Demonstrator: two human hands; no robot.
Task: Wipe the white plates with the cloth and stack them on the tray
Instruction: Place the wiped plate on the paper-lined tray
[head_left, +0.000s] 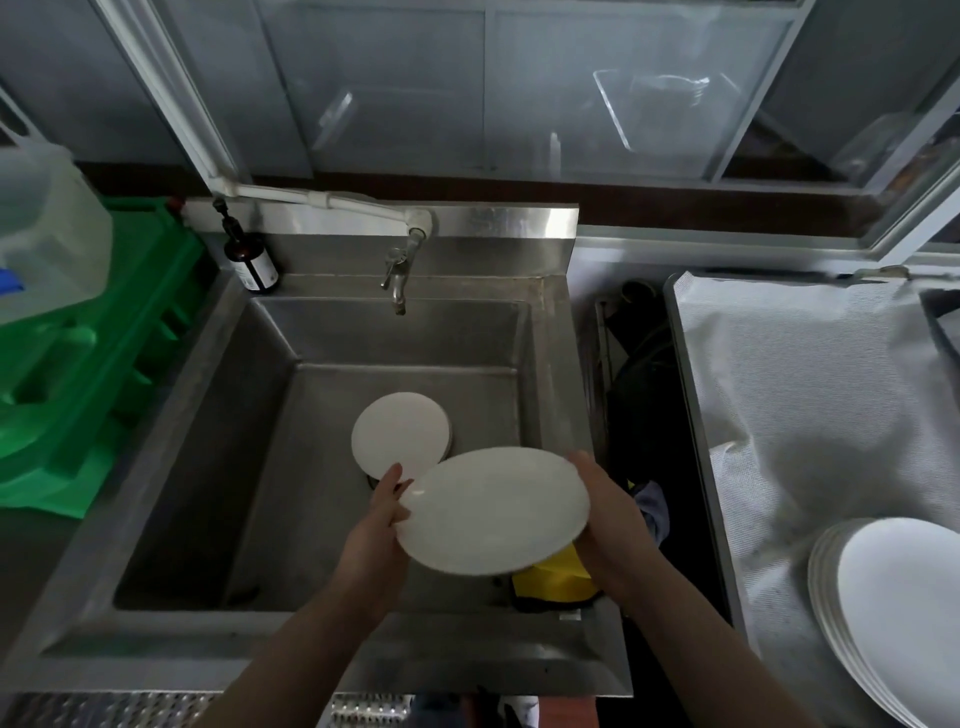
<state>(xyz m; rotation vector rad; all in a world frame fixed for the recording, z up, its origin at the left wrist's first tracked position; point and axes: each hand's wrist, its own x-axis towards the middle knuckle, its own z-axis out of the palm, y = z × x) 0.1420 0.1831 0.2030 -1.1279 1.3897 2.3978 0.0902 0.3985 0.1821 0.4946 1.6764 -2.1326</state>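
Observation:
I hold a white plate (493, 512) tilted over the steel sink (171, 426). My left hand (382, 512) grips its left rim and my right hand (610, 512) grips its right rim. A yellow cloth (558, 574) shows below the plate, under my right hand; whether that hand also pinches it I cannot tell. A small stack of white plates (397, 434) lies upside down on the sink floor, just beyond the held plate. A stack of several white plates (893, 613) rests at the lower right on a tray covered with white cloth (810, 374).
A tap (397, 273) hangs over the back of the sink, with a brown bottle (249, 260) at its back left corner. A green plastic crate (98, 353) stands left of the sink. A dark gap (644, 395) with a wire rack separates sink and tray.

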